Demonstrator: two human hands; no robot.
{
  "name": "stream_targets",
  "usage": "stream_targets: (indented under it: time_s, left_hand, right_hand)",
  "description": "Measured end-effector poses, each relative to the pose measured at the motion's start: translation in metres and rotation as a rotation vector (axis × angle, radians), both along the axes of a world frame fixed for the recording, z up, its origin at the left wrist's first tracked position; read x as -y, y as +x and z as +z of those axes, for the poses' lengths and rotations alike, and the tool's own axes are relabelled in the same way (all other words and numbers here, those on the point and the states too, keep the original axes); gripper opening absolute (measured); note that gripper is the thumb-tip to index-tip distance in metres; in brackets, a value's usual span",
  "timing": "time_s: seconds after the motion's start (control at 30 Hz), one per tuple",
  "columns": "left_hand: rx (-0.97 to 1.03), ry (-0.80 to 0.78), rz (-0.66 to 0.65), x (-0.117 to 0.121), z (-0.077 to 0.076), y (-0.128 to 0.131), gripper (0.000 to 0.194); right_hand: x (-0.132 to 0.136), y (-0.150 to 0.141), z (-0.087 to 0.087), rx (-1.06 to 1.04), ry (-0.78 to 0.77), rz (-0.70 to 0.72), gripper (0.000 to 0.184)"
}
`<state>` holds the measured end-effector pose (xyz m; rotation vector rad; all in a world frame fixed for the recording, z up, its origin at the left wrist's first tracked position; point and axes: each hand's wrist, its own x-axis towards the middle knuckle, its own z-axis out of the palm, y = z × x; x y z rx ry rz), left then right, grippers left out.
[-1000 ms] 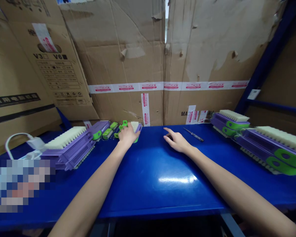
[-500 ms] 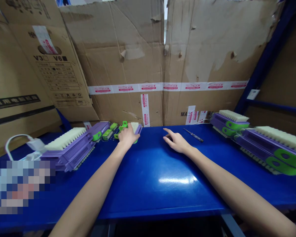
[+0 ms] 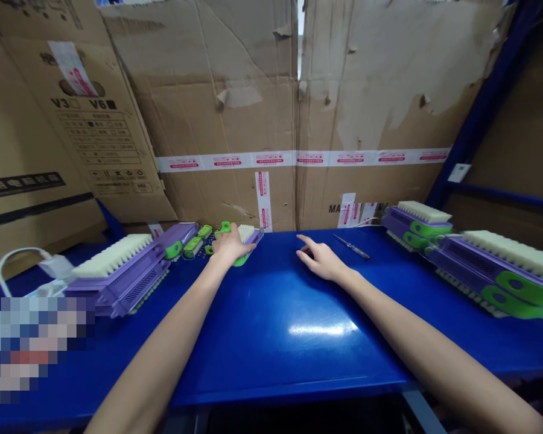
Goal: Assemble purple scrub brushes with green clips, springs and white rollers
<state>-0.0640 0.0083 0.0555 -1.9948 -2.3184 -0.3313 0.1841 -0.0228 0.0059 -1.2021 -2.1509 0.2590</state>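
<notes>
My left hand is at the back of the blue table, its fingers bent over a small purple-and-green brush with a cream ridged pad. The thumb reaches to the right along the brush, whose green end shows below the hand. Part of the brush is covered by my fingers. To the right, my right hand hovers low over or rests on the table, empty, with the index finger stretched out and the thumb apart. A thin screwdriver with a dark handle end lies just beyond it.
Small green blocks and dark small parts lie left of my left hand. Purple brushes with cream pads are stacked at left, near a white cable. More stacked brushes stand right. Cardboard walls the back.
The view has shifted slightly. My left hand has moved a little on the small brush, and more of its green end now shows. My right hand looks unchanged.
</notes>
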Motion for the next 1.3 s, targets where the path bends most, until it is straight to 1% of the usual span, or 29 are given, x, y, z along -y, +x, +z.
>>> stream_targets:
  time_s: [0.13,0.23,0.3,0.4,0.53,0.63,0.67,0.77,0.9,1.1,1.3]
  left_hand:
    - [0.03,-0.008,0.012,-0.006,0.001,0.003,0.071]
    - [0.078,0.02,-0.01,-0.007,0.009,0.003,0.069]
    - [0.1,0.058,0.005,-0.008,0.018,-0.001,0.075]
    - [0.111,0.12,0.057,-0.01,0.039,-0.015,0.078]
    - [0.075,0.177,0.152,-0.013,0.066,-0.045,0.081]
    - [0.052,0.17,0.242,-0.013,0.077,-0.07,0.076]
    - [0.054,0.165,0.267,-0.013,0.079,-0.077,0.078]
    - [0.068,0.125,0.276,-0.012,0.082,-0.095,0.089]
    - [0.086,0.076,0.345,-0.012,0.083,-0.11,0.09]
    - [0.096,0.015,0.386,-0.014,0.083,-0.122,0.09]
    - [0.083,-0.026,0.389,-0.013,0.086,-0.124,0.097]
  right_hand:
    - [0.001,-0.001,0.001,0.007,-0.009,-0.007,0.047]
    - [0.001,0.0,0.001,0.012,-0.013,-0.008,0.047]
    - [0.001,0.0,0.001,0.011,-0.01,-0.003,0.048]
    - [0.001,0.0,0.001,0.019,-0.008,-0.009,0.048]
    - [0.002,0.0,0.002,0.028,-0.013,-0.015,0.048]
    - [0.002,0.0,0.001,0.028,-0.006,-0.01,0.048]
    - [0.002,0.0,0.001,0.03,-0.003,-0.009,0.048]
    - [0.002,0.0,0.001,0.031,0.003,-0.005,0.047]
    - [0.003,0.0,0.001,0.023,-0.006,-0.007,0.048]
    - [0.003,0.0,0.002,0.022,-0.019,-0.022,0.048]
    - [0.003,0.001,0.002,0.021,-0.013,-0.018,0.048]
